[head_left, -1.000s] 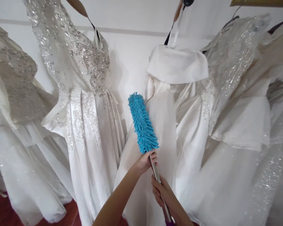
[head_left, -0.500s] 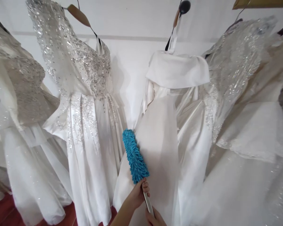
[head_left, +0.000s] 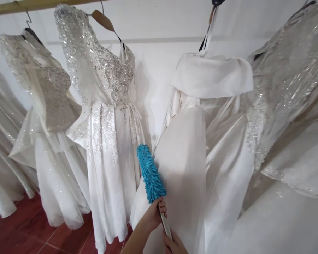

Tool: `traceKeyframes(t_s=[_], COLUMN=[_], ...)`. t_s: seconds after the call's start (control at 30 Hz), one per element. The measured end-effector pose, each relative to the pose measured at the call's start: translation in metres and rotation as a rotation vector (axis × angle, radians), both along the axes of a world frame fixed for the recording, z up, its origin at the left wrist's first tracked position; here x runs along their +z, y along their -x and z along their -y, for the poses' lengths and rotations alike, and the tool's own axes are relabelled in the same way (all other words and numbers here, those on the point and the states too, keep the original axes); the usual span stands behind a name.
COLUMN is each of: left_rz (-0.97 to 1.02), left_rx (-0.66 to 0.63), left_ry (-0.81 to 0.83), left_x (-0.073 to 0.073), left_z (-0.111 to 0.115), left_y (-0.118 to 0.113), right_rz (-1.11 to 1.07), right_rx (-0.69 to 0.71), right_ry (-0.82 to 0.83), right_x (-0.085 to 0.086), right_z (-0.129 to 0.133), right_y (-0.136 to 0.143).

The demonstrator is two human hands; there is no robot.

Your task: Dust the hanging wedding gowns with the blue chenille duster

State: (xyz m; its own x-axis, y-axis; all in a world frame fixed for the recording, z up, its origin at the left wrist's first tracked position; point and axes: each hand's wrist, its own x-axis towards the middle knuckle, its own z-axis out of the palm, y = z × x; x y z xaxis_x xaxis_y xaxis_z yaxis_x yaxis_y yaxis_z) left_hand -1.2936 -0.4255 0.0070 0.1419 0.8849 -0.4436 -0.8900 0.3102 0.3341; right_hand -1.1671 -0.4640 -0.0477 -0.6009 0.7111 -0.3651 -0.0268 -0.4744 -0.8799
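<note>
Both my hands hold one duster [head_left: 151, 174] with a blue, shaggy chenille head and a pale, flat handle. My left hand [head_left: 155, 213] is closed round the handle just under the head. Lower down, at the bottom edge of the picture, my right hand [head_left: 173, 243] grips the handle's end; part of that hand is cut off. The duster slants up to the left, in front of a plain white wedding dress [head_left: 185, 148] with a wide folded top band. Whether its fibres touch the skirt I cannot tell.
Left of the duster hangs a beaded white gown [head_left: 103, 169], with another sequined gown [head_left: 55, 95] beyond it. A sparkling lace dress [head_left: 278, 84] hangs on the right. Behind are a white wall [head_left: 159, 21] and a gold rail [head_left: 39, 5]; the floor [head_left: 23, 225] is red tile.
My view has turned left, so the dresses sit further right in the picture and more gowns and floor show on the left. My grip on the duster is the same.
</note>
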Motion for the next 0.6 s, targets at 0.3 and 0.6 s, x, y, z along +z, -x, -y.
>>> traceKeyframes(t_s=[0.3,0.6], left_rz=[-0.175,-0.140], left_rx=[-0.196,-0.243], left_ry=[-0.400,-0.319], left_x=[0.071,0.042], left_z=[-0.021,-0.018], left_y=[-0.014,-0.013], right_rz=[-0.039,-0.045], right_rx=[-0.101,-0.221], right_ry=[-0.087,-0.047], right_x=[0.070,0.035], right_z=[-0.005,0.003], right_y=[-0.017,-0.009])
